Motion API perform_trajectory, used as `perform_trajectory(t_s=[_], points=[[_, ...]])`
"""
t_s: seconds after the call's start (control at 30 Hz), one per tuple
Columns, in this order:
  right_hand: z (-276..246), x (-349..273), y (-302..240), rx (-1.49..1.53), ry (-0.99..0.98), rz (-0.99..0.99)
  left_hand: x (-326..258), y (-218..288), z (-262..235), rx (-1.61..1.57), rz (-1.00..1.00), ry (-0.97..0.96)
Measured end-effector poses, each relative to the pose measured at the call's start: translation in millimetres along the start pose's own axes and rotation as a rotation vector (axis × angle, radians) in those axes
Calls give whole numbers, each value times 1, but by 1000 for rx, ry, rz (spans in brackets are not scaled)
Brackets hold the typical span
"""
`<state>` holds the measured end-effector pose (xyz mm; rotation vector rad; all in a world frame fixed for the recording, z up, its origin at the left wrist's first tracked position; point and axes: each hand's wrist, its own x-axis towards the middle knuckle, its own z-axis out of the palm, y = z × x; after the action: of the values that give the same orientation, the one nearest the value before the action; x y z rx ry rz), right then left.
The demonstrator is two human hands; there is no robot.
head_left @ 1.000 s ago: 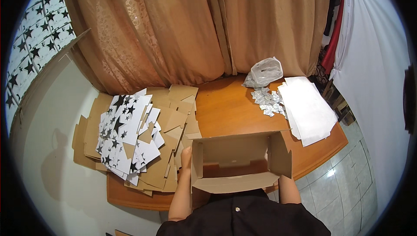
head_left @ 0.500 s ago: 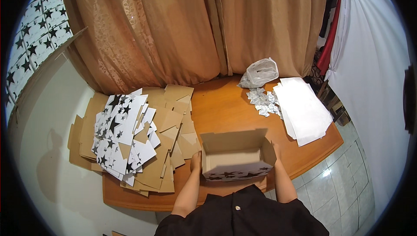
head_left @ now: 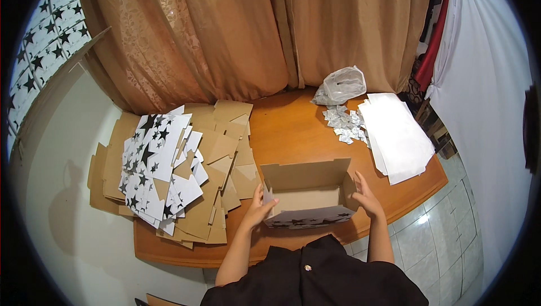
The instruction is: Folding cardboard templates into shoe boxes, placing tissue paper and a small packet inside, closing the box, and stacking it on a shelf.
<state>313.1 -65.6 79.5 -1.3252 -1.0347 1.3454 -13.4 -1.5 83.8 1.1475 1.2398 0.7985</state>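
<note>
An open-topped cardboard box (head_left: pixel 304 218), brown inside and white with black stars on its front, stands on the table right before me. At its left end, my left hand (head_left: pixel 261 209) has its fingers along the outside and its thumb over the front corner, gripping the wall. My right hand (head_left: pixel 369 199) is at the opposite end, fingers stretched up and thumb apart, the thumb tip by the wall's edge. The box's upper side is open, and its inside shows nothing but bare cardboard.
Flat brown cardboard blanks (head_left: pixel 225 154) and star-printed ones (head_left: pixel 146 165) are piled at left. White sheets (head_left: pixel 397 137) lie at right, beside small silvery packets (head_left: pixel 345 123) and a clear plastic bag (head_left: pixel 344 84). Brown curtains (head_left: pixel 225 35) hang behind the wooden table (head_left: pixel 282 131).
Both hands have shifted up along the box's ends, and their thumbs now show. The right hand's fingers have spread. The box stays in about the same place.
</note>
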Motion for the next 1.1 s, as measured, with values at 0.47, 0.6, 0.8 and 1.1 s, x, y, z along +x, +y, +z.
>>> perform_trajectory(t_s=[0.47,0.6,0.8,1.1], points=[[-2,26,12,-124,208,-181,24,54,-10,446,431,274],[18,17,-19,-40,120,-112,19,90,16,500,754,283],[9,16,-14,-193,309,-82,74,67,45,476,717,94],[-27,14,32,-95,503,-185,64,65,60,1207,439,95]])
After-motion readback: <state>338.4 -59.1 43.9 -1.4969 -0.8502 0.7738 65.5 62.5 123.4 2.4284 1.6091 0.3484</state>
